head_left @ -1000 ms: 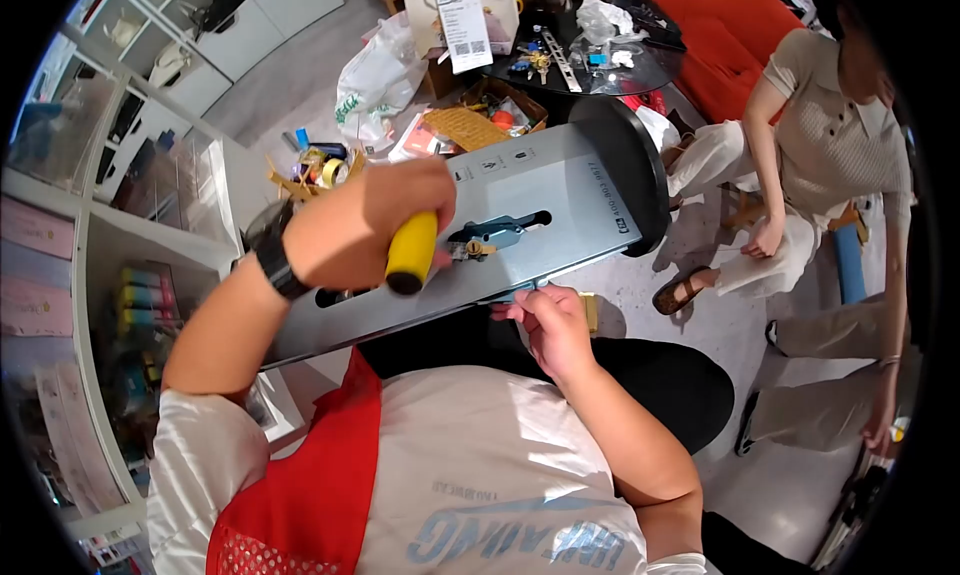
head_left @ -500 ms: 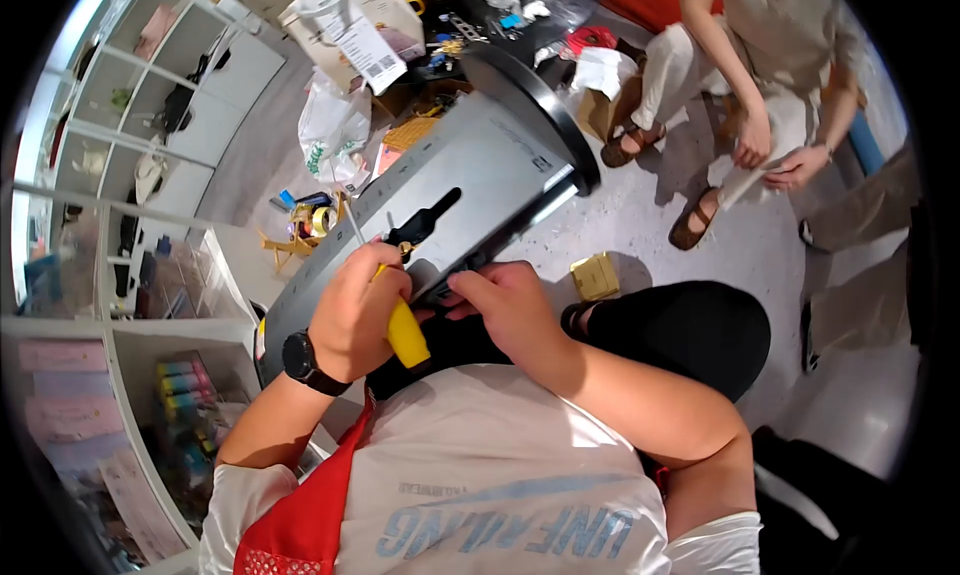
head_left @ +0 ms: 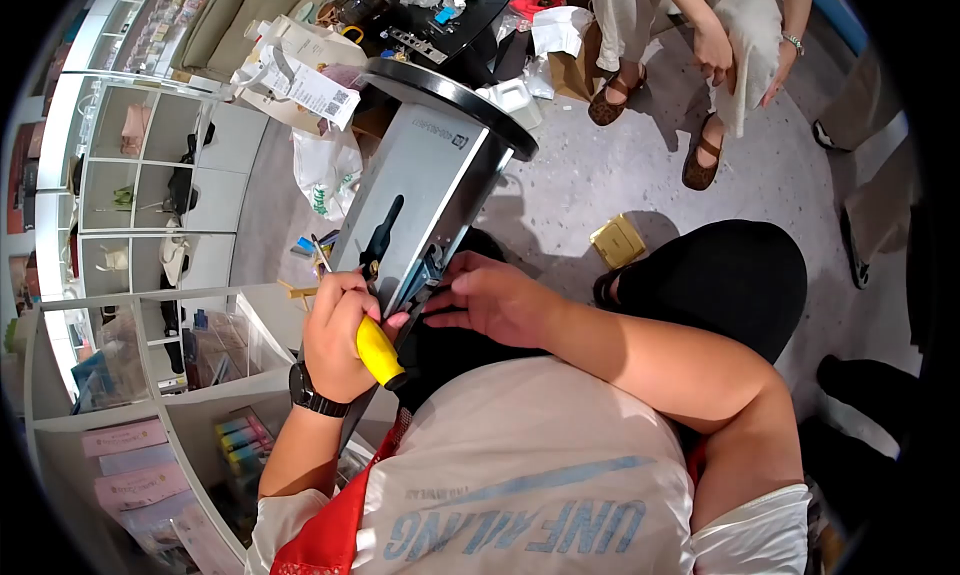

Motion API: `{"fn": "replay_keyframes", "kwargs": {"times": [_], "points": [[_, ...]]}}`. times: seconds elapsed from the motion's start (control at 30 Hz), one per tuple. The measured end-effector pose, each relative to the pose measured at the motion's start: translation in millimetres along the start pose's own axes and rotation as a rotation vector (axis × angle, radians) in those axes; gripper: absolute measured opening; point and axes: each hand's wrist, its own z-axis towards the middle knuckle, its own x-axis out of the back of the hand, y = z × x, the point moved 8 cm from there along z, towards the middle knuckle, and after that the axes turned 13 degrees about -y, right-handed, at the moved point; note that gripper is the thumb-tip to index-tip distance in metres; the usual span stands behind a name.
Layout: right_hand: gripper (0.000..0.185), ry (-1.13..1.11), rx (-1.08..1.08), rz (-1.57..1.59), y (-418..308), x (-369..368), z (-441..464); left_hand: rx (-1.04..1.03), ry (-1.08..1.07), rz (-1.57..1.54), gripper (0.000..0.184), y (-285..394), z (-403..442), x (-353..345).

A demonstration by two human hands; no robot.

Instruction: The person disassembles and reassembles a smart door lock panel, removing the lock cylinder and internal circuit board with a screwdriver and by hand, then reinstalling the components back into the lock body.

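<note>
A long silver-grey metal housing (head_left: 425, 165) leans across my lap, with a round black-rimmed plate (head_left: 455, 100) at its far end. Its upper face has a black keyhole-shaped opening (head_left: 382, 230). My left hand (head_left: 340, 340), wearing a black watch, is closed around a screwdriver (head_left: 378, 353) with a yellow handle; its shaft points away from me, past the housing's left side. At the housing's right edge, by a small bluish metal part (head_left: 425, 275), my right hand (head_left: 500, 300) has its fingers apart. Whether its fingertips touch that part I cannot tell.
White shelves (head_left: 185, 232) with bags and boxes line the left. A white plastic bag (head_left: 325, 175) and a carton (head_left: 290, 75) stand beyond the housing. A gold box (head_left: 618, 241) lies on the floor. Another person (head_left: 690, 35) sits at the upper right.
The housing has swung more upright in view, its far end moving left. My right hand has loosened from the housing's edge and its fingers have spread. The screwdriver stays in my left hand.
</note>
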Motion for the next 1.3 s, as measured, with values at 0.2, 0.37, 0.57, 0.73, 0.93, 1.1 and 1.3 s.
{"fn": "replay_keyframes", "kwargs": {"times": [0.2, 0.37, 0.57, 0.73, 0.93, 1.1, 1.3], "points": [[0.051, -0.026, -0.039, -0.308, -11.7, -12.4, 14.0, -0.021, -0.056, -0.009, 0.031, -1.5, 0.8, -2.4], [0.046, -0.074, -0.048, -0.365, -17.9, -9.5, 29.4, 0.003, -0.073, -0.068, 0.029, -11.1, 3.1, 6.6], [0.018, 0.024, -0.035, -0.207, -13.6, 2.1, 32.3, 0.036, -0.067, -0.073, 0.028, -10.1, 3.3, 9.1], [0.023, 0.029, -0.126, -0.447, -17.4, -10.1, 31.2, 0.035, -0.049, -0.019, 0.027, -9.1, -0.7, 7.4], [0.029, 0.002, -0.045, -0.706, -14.4, -19.3, 45.6, -0.032, 0.036, 0.075, 0.027, -8.2, -1.1, 15.2], [0.030, -0.007, 0.070, -1.149, -34.1, -48.5, 57.9, 0.021, 0.042, 0.017, 0.026, -21.7, 0.5, 30.5], [0.032, 0.059, 0.168, -1.199, -27.0, -40.5, 67.7, 0.015, 0.053, 0.056, 0.025, -23.9, 3.4, 27.5]]}}
